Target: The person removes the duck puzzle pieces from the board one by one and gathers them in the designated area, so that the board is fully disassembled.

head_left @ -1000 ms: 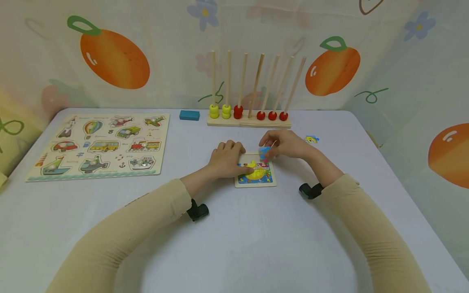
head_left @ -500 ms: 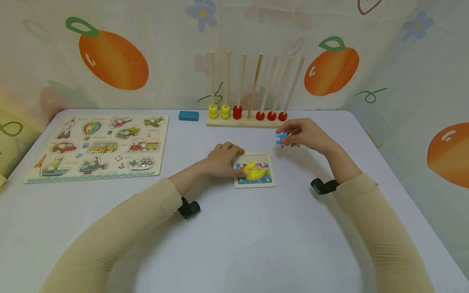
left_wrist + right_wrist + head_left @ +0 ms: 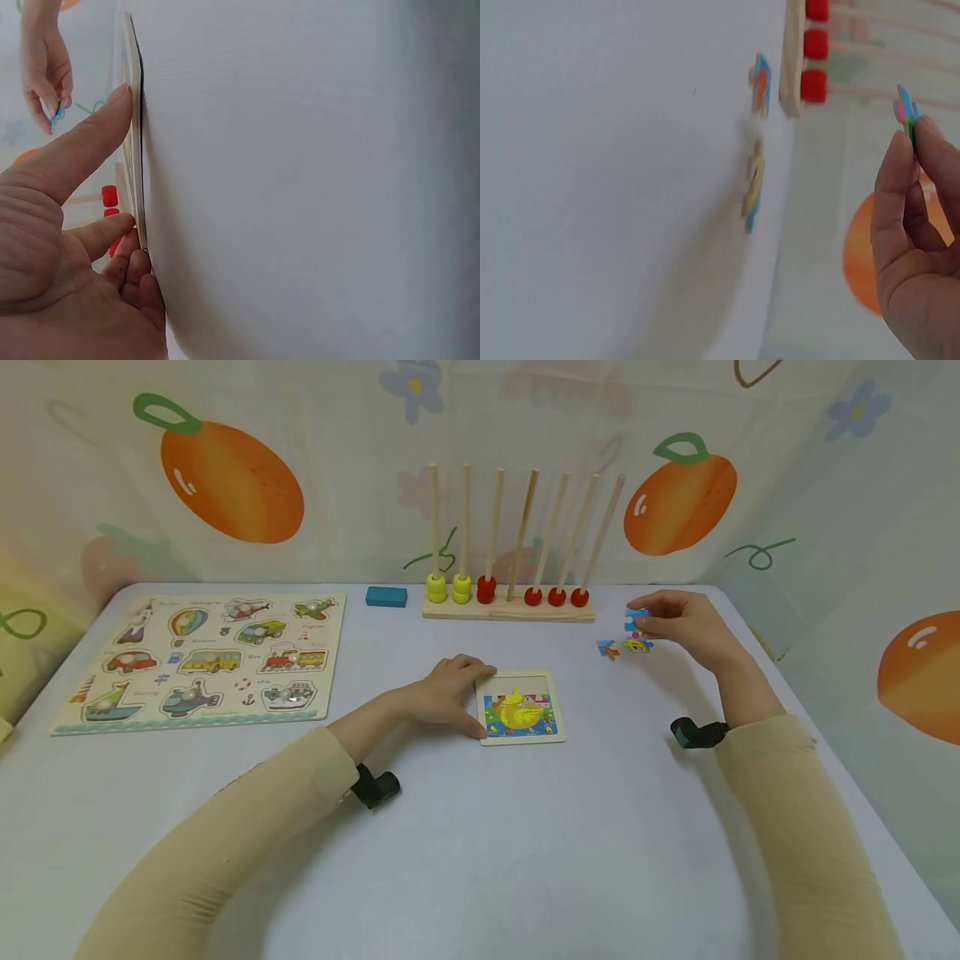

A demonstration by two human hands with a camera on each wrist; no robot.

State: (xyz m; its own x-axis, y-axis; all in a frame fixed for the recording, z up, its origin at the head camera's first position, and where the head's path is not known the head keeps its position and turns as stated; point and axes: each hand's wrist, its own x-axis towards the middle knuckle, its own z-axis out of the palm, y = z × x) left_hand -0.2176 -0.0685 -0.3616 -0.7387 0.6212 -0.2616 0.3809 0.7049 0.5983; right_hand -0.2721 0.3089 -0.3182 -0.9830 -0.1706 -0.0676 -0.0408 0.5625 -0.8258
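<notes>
A person's right hand (image 3: 690, 625) pinches a small blue puzzle piece (image 3: 636, 618) between thumb and fingertips, with only a thin gap between the fingers, just wide enough for the piece. The right wrist view shows it raised off the counter (image 3: 480, 843) and seen nearly edge-on; its long axis I cannot tell for sure.

The relation that counts is how this piece stands to the two lying flat below it. From the fingers, the yellow piece (image 3: 637, 646) is down and toward the person, while the orange-and-blue piece (image 3: 608, 649) is down and further left, just beside the yellow one. The right hand is much the nearer to all three; the left hand (image 3: 446, 689) is well apart from them.

That left hand has its thumb and fingers spread wide along the left side of the puzzle frame (image 3: 534, 682), thumb at the near corner, fingers at the far one, touching its edge rather than wrapped round it. The frame lies flat in the middle of the counter, left of the raised piece and nearer the person, with a yellow duck (image 3: 519, 712) showing and a bare strip along its far side. The bead rack (image 3: 508, 610) stands beyond it
</notes>
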